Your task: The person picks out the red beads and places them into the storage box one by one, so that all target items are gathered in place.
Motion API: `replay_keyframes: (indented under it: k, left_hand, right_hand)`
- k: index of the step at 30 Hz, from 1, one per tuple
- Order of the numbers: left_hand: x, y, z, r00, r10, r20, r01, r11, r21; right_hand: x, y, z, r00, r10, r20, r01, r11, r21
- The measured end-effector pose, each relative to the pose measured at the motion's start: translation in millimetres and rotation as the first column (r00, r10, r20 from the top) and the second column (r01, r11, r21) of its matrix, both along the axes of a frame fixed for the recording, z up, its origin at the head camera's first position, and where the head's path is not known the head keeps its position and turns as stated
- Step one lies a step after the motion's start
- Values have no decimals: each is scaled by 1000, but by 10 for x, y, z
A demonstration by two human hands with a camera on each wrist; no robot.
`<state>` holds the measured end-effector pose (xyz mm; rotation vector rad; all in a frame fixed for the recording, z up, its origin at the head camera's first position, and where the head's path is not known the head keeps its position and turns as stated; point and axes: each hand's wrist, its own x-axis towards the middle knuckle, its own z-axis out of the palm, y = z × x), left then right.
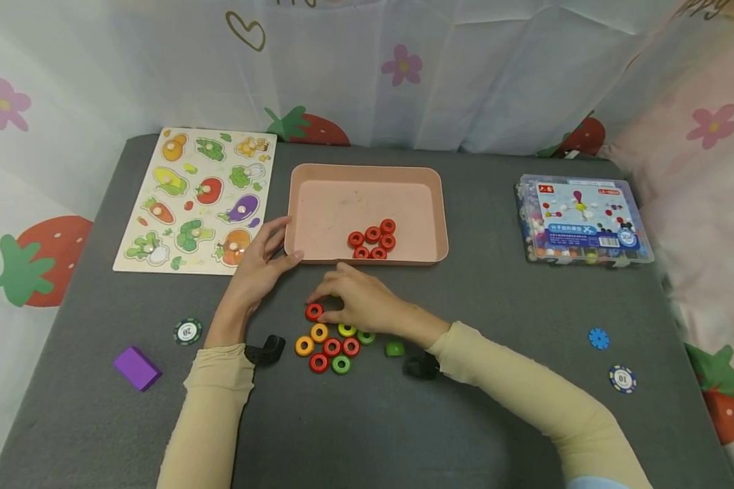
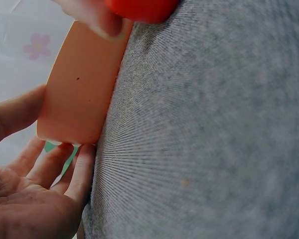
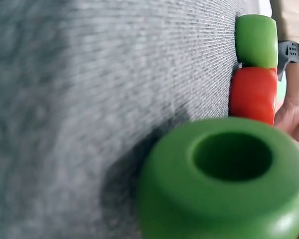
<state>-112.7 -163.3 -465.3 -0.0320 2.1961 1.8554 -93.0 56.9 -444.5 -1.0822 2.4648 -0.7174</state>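
Observation:
My left hand (image 1: 261, 261) grips the front left corner of a pink tray (image 1: 367, 193); in the left wrist view, its thumb and fingers touch the tray's walls. Several red ring beads (image 1: 372, 235) lie inside, near the front wall. My right hand (image 1: 363, 299), in front of the tray, pinches a red ring bead (image 1: 314, 312) between thumb and index finger. Below it lies a loose group of red, yellow and green ring beads (image 1: 332, 347), partly hidden by that hand. A green ring bead (image 3: 229, 184) looms large in the right wrist view.
A vegetable puzzle board (image 1: 196, 204) lies left of the tray. On the right stands a clear box of small parts (image 1: 584, 221). A purple block (image 1: 137, 369), a dark chip (image 1: 187, 331), a blue disc (image 1: 599, 339) and another chip (image 1: 622, 379) lie toward the sides.

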Motion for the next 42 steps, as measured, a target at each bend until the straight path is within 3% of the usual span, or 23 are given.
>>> replay_keyframes:
  k: [5, 9, 17, 21, 25, 28, 35, 42]
  left_hand:
    - [-1, -6, -8, 1000, -2, 2, 2, 1000, 1]
    - [2, -8, -4, 1000, -2, 0, 2, 1000, -9]
    - [-8, -2, -5, 1000, 10, 7, -10, 1000, -10]
    - [-13, -9, -12, 1000, 13, 3, -13, 1000, -12]
    - [-8, -13, -15, 1000, 11, 4, -11, 1000, -12]
    - [-7, -12, -16, 1000, 12, 13, -12, 1000, -10]
    - [-11, -9, -13, 1000, 15, 18, -15, 1000, -3]
    - [-7, -7, -7, 1000, 14, 19, -14, 1000, -6]
  right_hand:
    - [-14, 16, -2, 1000, -18, 18, 19, 999, -40]
    - [-73, 86, 25, 994, -102, 45, 108, 980, -164]
    - [-331, 272, 66, 947, -313, 65, 314, 871, -377]
    - [-540, 382, 43, 904, -427, 13, 403, 843, -355]
    - [-727, 491, -21, 853, -522, 16, 504, 814, -288]
    - [-811, 541, -46, 830, -558, 28, 545, 797, -259]
    - [-897, 572, -48, 812, -581, 60, 577, 780, -245]
    - [-863, 591, -30, 809, -586, 55, 581, 779, -236]
